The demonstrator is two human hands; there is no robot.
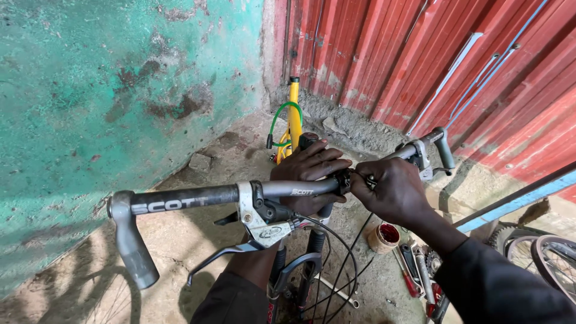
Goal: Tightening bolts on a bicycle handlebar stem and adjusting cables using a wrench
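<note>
Here, in the head view, a bicycle handlebar (204, 196) is seen running across the middle of the picture, grey and black, with a bar end (133, 246) hanging down at its near left tip and another bar end (444, 147) standing up at the far right tip. The left hand (307, 174) is laid over the bar at its centre, by the stem, with the fingers curled around the tube in a firm grasp. The right hand (390, 191) is set just beside it on the bar, its fingertips pinched together on a small black clamp part (347, 179); what lies inside the pinch cannot be told. A silver brake lever (255, 231) is mounted on the bar to the left of the left hand, and black cables (345, 252) are looped down from it past the suspension fork (300, 270).

On the dirt ground (216, 156) below the right forearm a small round tub (384, 237) is stood open, with something red seen inside it. Beside it, red-handled tools (408, 279) are laid out. A yellow bicycle frame (294, 117) with a green cable is propped in the corner where the green wall (108, 90) and the red metal sheeting (420, 54) meet. A wheel (549, 258) is seen at the right edge.
</note>
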